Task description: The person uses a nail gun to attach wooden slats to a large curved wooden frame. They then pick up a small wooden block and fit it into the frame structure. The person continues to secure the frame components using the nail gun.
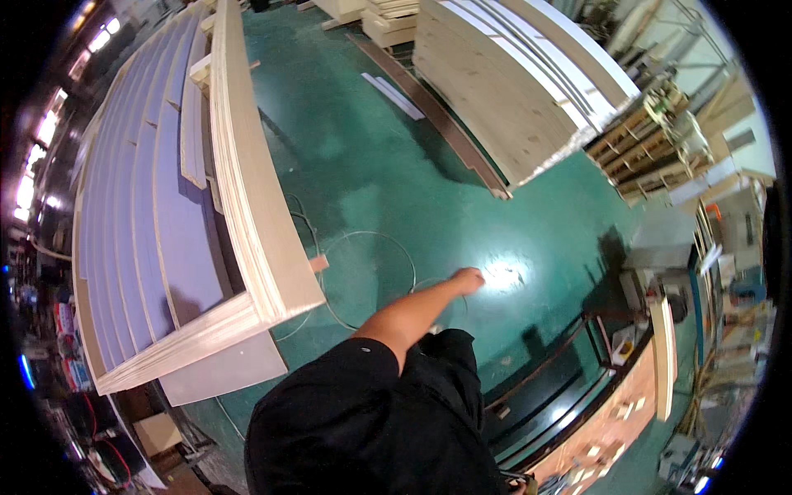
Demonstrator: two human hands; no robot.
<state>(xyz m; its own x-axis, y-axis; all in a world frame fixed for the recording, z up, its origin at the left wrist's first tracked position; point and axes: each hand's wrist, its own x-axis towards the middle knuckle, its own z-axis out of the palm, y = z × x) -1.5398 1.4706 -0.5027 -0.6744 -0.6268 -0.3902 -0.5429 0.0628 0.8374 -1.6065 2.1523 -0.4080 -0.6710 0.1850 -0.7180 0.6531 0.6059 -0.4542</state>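
My left hand [469, 280] hangs over the green floor [355, 198], its fingers curled in with nothing visible in them. The arm runs out from a black short sleeve and touches no object. At the bottom edge a small patch of skin, seemingly my right hand [519, 488], shows beside a dark, partly metallic thing [516, 476] that I cannot name. Most of that hand is cut off, and its fingers are hidden. A thin pale hose or cable [388, 238] loops on the floor near my left hand.
To the left stands a large wooden frame [264, 239] holding stacked lilac-grey panels [177, 223]. A big stack of wooden boards [495, 107] is at the far right. At lower right, a plywood bench [569, 441] carries small wood blocks. Pale strips [393, 96] and a brown board [429, 115] lie on the floor.
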